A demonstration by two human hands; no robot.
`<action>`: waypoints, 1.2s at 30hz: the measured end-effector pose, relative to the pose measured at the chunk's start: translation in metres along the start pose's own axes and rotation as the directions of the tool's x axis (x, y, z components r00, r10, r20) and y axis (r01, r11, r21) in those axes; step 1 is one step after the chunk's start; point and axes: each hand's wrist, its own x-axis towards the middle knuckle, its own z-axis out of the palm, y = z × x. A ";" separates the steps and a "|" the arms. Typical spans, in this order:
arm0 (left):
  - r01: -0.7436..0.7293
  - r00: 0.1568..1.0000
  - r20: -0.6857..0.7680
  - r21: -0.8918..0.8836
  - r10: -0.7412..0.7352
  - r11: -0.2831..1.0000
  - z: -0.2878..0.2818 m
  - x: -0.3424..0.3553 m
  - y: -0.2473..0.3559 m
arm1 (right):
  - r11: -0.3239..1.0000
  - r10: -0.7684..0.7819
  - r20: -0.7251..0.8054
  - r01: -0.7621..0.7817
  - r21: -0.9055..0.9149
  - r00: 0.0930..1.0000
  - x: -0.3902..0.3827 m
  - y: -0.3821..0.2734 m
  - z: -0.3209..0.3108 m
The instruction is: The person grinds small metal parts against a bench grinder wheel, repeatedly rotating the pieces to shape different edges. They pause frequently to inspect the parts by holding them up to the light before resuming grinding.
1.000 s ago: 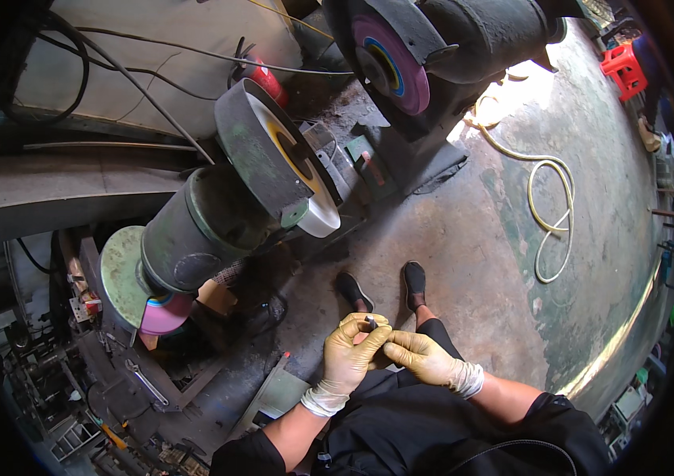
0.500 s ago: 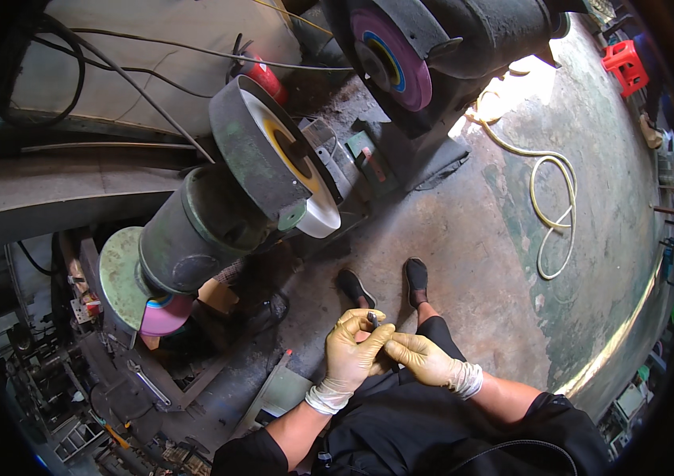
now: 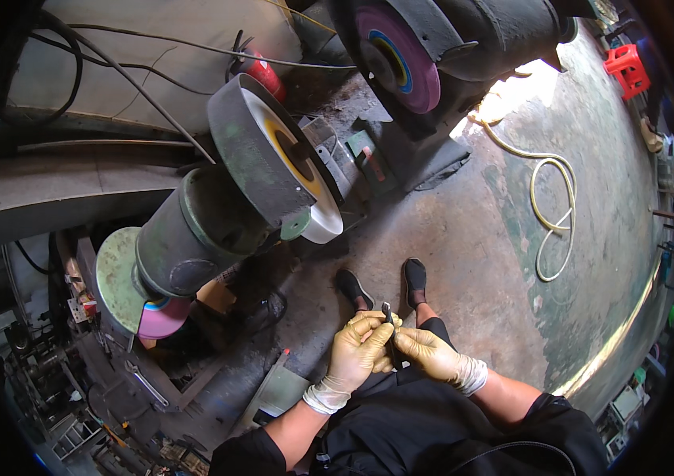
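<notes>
Both my hands wear thin yellowish gloves and meet in front of my waist. Between them stands a slim dark metal rod [image 3: 389, 316] with a bright, shiny tip at its far end. My left hand [image 3: 358, 346] grips it, thumb pressed against its side and fingers curled behind. My right hand [image 3: 427, 352] is closed in a pinch at the rod's right side. Its fingertips touch or nearly overlap the rod, and the exact contact is partly hidden. The rod's lower part shows dark below my left thumb.
A green bench grinder [image 3: 194, 230] with a white wheel [image 3: 323, 218] and a pink wheel [image 3: 164, 319] stands at the left. Another grinder's purple wheel [image 3: 424, 83] is ahead. A pale hose [image 3: 536, 190] lies coiled on the floor; a red stool [image 3: 626, 70] stands far right.
The rod has turned up and shows more of its length, its shiny tip now pointing away from me. My right hand has shifted slightly right, and its fingers sit beside the rod.
</notes>
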 end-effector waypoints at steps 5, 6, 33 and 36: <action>-0.219 0.958 -0.057 0.492 0.282 0.843 -0.008 0.005 0.000 | 0.955 -0.097 -0.109 0.062 -0.291 0.989 0.011 0.028 -0.005; -0.232 0.950 -0.067 0.505 0.306 0.831 -0.010 0.005 0.002 | 0.944 -0.109 -0.090 0.075 -0.321 0.990 0.014 0.023 -0.002; -0.376 0.914 0.082 0.545 0.398 0.749 -0.067 0.020 0.065 | 0.883 -0.092 -0.076 0.046 -0.466 0.993 0.086 -0.014 0.039; -0.405 0.902 0.108 0.545 0.418 0.734 -0.071 0.031 0.077 | 0.843 -0.151 -0.140 0.054 -0.535 0.979 0.095 -0.055 0.063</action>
